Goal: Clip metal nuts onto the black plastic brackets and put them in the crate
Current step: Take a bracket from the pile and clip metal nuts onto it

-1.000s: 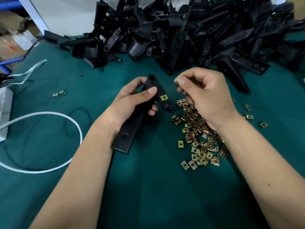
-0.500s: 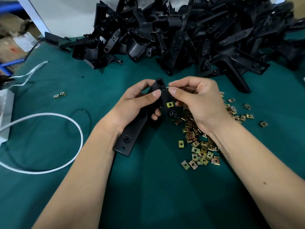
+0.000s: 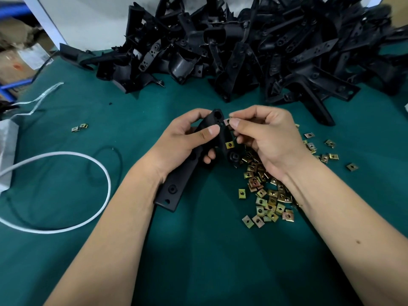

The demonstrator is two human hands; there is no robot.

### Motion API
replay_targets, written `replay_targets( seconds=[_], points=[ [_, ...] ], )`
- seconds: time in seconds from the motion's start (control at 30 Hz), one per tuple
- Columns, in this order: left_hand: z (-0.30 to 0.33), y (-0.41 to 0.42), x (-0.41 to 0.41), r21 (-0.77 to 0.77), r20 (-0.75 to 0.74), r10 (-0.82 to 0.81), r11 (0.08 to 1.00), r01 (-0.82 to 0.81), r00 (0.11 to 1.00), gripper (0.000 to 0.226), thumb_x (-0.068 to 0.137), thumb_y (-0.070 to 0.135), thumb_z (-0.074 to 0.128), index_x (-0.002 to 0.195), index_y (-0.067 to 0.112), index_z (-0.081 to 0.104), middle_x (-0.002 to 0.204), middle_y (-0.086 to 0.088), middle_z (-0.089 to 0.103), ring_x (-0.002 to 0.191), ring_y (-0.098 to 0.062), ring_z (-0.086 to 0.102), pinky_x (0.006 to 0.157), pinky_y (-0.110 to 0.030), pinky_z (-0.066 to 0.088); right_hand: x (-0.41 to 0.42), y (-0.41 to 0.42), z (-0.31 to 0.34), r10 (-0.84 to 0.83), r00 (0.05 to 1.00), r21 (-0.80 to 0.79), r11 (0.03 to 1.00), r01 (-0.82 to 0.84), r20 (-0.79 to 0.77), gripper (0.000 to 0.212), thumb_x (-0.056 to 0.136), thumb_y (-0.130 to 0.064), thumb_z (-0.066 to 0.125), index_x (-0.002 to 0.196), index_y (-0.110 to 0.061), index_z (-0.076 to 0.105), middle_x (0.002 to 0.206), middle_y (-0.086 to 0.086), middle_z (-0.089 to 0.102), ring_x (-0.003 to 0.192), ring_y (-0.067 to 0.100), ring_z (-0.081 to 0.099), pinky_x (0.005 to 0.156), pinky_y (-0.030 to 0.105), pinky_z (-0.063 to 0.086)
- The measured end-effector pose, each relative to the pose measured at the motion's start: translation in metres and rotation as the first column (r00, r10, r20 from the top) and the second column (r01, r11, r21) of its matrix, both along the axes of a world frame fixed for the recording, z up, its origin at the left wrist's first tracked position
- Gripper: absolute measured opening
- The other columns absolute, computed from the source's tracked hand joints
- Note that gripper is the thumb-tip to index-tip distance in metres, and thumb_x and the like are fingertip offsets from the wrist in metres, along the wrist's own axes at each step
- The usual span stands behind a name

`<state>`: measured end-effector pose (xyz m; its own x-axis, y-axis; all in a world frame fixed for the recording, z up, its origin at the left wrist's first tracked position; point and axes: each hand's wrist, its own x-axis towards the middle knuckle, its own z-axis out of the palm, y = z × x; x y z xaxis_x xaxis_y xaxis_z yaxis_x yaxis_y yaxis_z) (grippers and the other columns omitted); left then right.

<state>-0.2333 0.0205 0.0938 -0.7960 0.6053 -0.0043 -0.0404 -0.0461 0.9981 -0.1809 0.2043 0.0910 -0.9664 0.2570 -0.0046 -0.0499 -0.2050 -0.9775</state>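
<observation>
The left hand (image 3: 187, 138) grips a long black bracket (image 3: 176, 186) near its upper end, thumb laid across the front and fingers curled behind, so the bracket slants up off the green table (image 3: 198, 261) with its lower end pointing toward the person. One yellow nut (image 3: 229, 145) is already clipped on the bracket's right edge, just below the thumb. The right hand (image 3: 269, 138) pinches another nut (image 3: 226, 122) between thumb and forefinger and holds it against the bracket's upper edge, beside the round hole at the top — whether it is seated there I cannot tell. Under and behind the right wrist lies a heap of loose nuts (image 3: 267, 199), with strays scattered farther right. Two more nuts (image 3: 80, 127) sit well apart on the left. A big pile of black brackets (image 3: 254, 47) fills the far side of the table. A white cord (image 3: 66, 191) loops on the left — near a pale bag (image 3: 7, 151) at the edge.
</observation>
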Motion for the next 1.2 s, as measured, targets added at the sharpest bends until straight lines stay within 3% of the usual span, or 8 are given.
replay_targets(
  seconds=[0.33, 0.4, 0.5, 0.53, 0.63, 0.73, 0.93, 1.2],
  points=[
    [-0.005, 0.008, 0.004, -0.004, -0.108, 0.056, 0.998, -0.057, 0.993, 0.016, 0.102, 0.01, 0.061, 0.117, 0.008, 0.058, 0.069, -0.001, 0.065, 0.051, -0.014, 0.057, 0.05, -0.023, 0.051, 0.001, -0.004, 0.004, 0.002, 0.995, -0.143, 0.99, 0.013, 0.104, 0.01, 0.088, 0.003, 0.073, 0.087, -0.007, 0.076, 0.067, -0.002, 0.07, 0.057, 0.004, 0.058, 0.052, 0.017, 0.045],
    [-0.006, 0.008, 0.004, 0.012, -0.108, 0.061, 0.998, -0.06, 0.992, 0.017, 0.101, 0.012, 0.062, 0.117, 0.01, 0.059, 0.071, -0.001, 0.065, 0.052, -0.014, 0.058, 0.05, -0.023, 0.051, 0.002, -0.005, 0.006, 0.005, 0.995, -0.129, 0.992, 0.008, 0.1, 0.01, 0.088, 0.001, 0.073, 0.087, -0.009, 0.077, 0.072, 0.002, 0.071, 0.062, 0.008, 0.061, 0.059, 0.022, 0.052],
    [-0.006, 0.009, 0.004, 0.101, -0.032, 0.088, 0.991, -0.084, 0.996, 0.015, 0.1, 0.013, 0.063, 0.114, 0.012, 0.059, 0.08, -0.006, 0.064, 0.058, -0.016, 0.059, 0.053, -0.025, 0.053, 0.004, -0.004, 0.008, 0.071, 0.997, -0.153, 0.986, -0.064, 0.043, 0.01, 0.093, -0.006, 0.069, 0.096, -0.01, 0.078, 0.092, 0.014, 0.077, 0.078, 0.029, 0.073, 0.082, 0.045, 0.06],
    [-0.006, 0.009, 0.004, 0.145, 0.012, 0.118, 0.982, -0.119, 0.993, 0.014, 0.1, 0.013, 0.063, 0.113, 0.011, 0.058, 0.083, -0.008, 0.063, 0.061, -0.018, 0.059, 0.056, -0.027, 0.054, 0.004, -0.004, 0.008, 0.108, 0.994, -0.152, 0.983, -0.106, 0.009, 0.013, 0.095, -0.01, 0.068, 0.102, -0.011, 0.079, 0.098, 0.015, 0.078, 0.083, 0.031, 0.075, 0.082, 0.044, 0.062],
    [-0.006, 0.014, 0.003, 0.26, 0.109, 0.24, 0.93, -0.261, 0.965, 0.01, 0.102, 0.013, 0.059, 0.112, 0.01, 0.057, 0.096, -0.013, 0.061, 0.077, -0.021, 0.061, 0.07, -0.033, 0.057, 0.003, -0.004, 0.003, 0.076, 0.995, 0.159, 0.985, -0.066, -0.058, 0.028, 0.091, -0.026, 0.076, 0.118, -0.021, 0.075, 0.1, -0.001, 0.079, 0.094, 0.015, 0.075, 0.078, 0.03, 0.059],
    [-0.006, 0.014, 0.002, 0.312, 0.142, 0.302, 0.89, -0.332, 0.943, 0.002, 0.103, 0.012, 0.059, 0.103, 0.012, 0.057, 0.099, -0.013, 0.058, 0.084, -0.021, 0.058, 0.08, -0.036, 0.052, 0.001, -0.01, -0.005, 0.01, 0.994, 0.44, 0.897, 0.041, -0.112, 0.028, 0.082, -0.03, 0.086, 0.108, -0.022, 0.076, 0.091, -0.005, 0.078, 0.082, 0.009, 0.072, 0.069, 0.031, 0.056],
    [-0.005, 0.01, -0.001, 0.331, 0.152, 0.262, 0.895, -0.299, 0.953, 0.015, 0.102, 0.008, 0.056, 0.117, 0.01, 0.057, 0.125, -0.004, 0.071, 0.097, -0.018, 0.066, 0.083, -0.033, 0.058, 0.003, -0.015, -0.008, -0.004, 0.989, 0.521, 0.85, 0.082, -0.148, 0.012, 0.084, -0.028, 0.082, 0.088, -0.022, 0.073, 0.075, -0.003, 0.074, 0.065, 0.013, 0.067, 0.063, 0.035, 0.057],
    [-0.007, 0.005, -0.003, 0.266, 0.107, 0.272, 0.919, -0.292, 0.956, 0.023, 0.105, 0.007, 0.052, 0.126, 0.009, 0.059, 0.117, -0.001, 0.073, 0.093, -0.014, 0.07, 0.074, -0.029, 0.059, 0.004, -0.017, -0.007, 0.033, 0.987, 0.553, 0.831, 0.062, -0.16, 0.015, 0.085, -0.026, 0.081, 0.084, -0.017, 0.069, 0.066, 0.001, 0.07, 0.056, 0.007, 0.054, 0.056, 0.027, 0.045]
  ],
)
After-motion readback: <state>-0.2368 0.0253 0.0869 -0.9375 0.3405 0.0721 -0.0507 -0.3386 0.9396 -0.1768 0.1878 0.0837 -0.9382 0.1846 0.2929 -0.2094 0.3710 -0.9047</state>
